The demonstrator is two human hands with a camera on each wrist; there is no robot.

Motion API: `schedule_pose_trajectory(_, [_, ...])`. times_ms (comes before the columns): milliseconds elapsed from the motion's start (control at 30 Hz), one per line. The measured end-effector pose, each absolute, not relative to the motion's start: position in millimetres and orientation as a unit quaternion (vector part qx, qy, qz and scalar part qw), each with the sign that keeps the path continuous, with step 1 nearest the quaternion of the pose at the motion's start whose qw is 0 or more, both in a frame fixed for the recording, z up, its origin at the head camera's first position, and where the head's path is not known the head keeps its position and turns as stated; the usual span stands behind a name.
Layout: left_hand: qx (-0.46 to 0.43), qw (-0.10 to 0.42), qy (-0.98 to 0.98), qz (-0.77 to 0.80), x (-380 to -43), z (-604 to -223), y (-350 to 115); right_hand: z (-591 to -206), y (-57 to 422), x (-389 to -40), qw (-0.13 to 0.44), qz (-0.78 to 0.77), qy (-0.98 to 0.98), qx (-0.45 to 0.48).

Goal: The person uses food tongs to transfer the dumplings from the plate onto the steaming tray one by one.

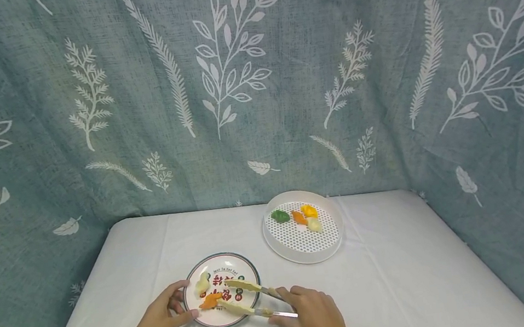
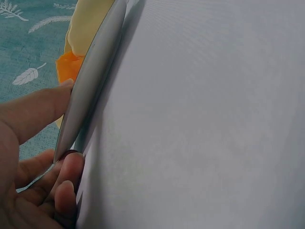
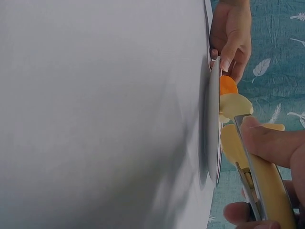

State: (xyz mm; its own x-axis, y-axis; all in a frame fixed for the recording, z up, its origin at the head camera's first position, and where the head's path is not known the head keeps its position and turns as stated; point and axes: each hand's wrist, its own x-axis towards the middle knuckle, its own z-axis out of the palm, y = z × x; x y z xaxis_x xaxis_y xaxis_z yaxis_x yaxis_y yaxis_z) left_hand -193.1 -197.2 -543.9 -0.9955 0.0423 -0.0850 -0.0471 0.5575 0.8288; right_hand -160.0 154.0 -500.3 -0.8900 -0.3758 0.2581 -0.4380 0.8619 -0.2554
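Note:
A round white plate (image 1: pixel 206 317) with a dark rim and red lettering lies at the table's front left. My left hand (image 1: pixel 160 315) holds its left edge between thumb and fingers. On the plate sit a pale yellow piece (image 1: pixel 202 283) and an orange piece (image 1: pixel 210 301), both resembling small food models. My right hand (image 1: pixel 315 314) grips metal tongs (image 1: pixel 245 285) with cream-coloured ends. The tongs' arms are spread over the plate, and the nearer tip is beside the orange piece; whether they touch, I cannot tell.
Behind and to the right of the plate stands a round white perforated tray (image 1: pixel 302 241) with a raised wall. It holds a green piece (image 1: pixel 280 216), an orange one (image 1: pixel 299 217), a yellow one (image 1: pixel 309 211) and a pale one (image 1: pixel 314 225). A patterned curtain (image 1: pixel 260 152) hangs behind the table.

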Motion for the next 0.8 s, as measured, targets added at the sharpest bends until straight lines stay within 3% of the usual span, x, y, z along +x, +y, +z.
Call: schedule_pose_trajectory(800, [-0.006,0.050,0.881,0.471,-194,-542,-198,-513,139,-177,0.108,0.178,-0.938,0.276])
